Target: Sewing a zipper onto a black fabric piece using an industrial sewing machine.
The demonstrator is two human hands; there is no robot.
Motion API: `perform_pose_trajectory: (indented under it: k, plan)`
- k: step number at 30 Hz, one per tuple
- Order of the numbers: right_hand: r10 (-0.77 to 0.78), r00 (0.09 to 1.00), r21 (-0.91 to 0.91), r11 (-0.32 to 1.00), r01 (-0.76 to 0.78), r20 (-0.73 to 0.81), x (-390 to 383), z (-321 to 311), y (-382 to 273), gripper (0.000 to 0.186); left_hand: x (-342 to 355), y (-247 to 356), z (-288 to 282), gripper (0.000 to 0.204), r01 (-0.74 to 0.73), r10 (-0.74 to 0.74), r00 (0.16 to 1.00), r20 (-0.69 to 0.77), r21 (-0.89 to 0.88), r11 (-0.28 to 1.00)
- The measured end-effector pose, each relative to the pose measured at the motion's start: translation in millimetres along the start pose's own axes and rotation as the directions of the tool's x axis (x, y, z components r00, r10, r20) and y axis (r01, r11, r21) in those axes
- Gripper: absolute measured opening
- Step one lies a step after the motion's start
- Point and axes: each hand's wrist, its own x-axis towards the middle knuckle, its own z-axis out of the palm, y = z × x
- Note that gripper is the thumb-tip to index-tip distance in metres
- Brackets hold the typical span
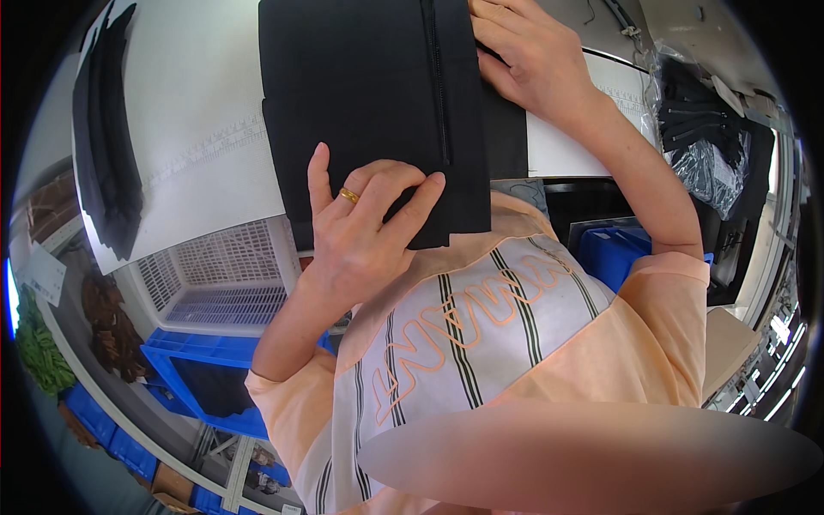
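Fingers contact the black fabric panel, which overhangs the near edge of the white table. At far left, folded dark strips lie on the table; a white crate and a blue crate stand below. Left hand: thumb and index tips close together at the lower end of the zip, little finger apart; pinching cannot be determined. Right hand: fingers curled at the panel's upper right edge; clamping cannot be determined. Far right: dark zipped items.

Pretty bright, bench evenly lit, black cloth swallowing detail. Glare on the plastic bag by the bench's right edge. Heavy fisheye bending, black corners, smeary blurred patch lower right.
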Motion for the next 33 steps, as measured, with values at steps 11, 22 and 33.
perform_pose_trajectory:
  k: [11,22,33]
  plan:
    - [0.009,1.000,0.005,1.000,-0.009,-0.001,0.5,-1.3,1.9,0.037,-1.0,-0.2,0.4,0.045,0.005,-0.005,1.000,-0.001,-0.011,1.000]
    - [-0.006,1.000,-0.009,1.000,0.006,-0.011,0.1,-0.9,0.3,0.037,-0.7,-0.5,0.1,0.045,0.006,-0.006,1.000,0.022,-0.008,1.000]
    - [-0.005,1.000,-0.008,1.000,0.005,-0.010,-1.1,-0.5,0.4,0.036,1.3,0.2,-0.8,0.047,0.004,-0.004,0.999,0.038,-0.007,1.000]
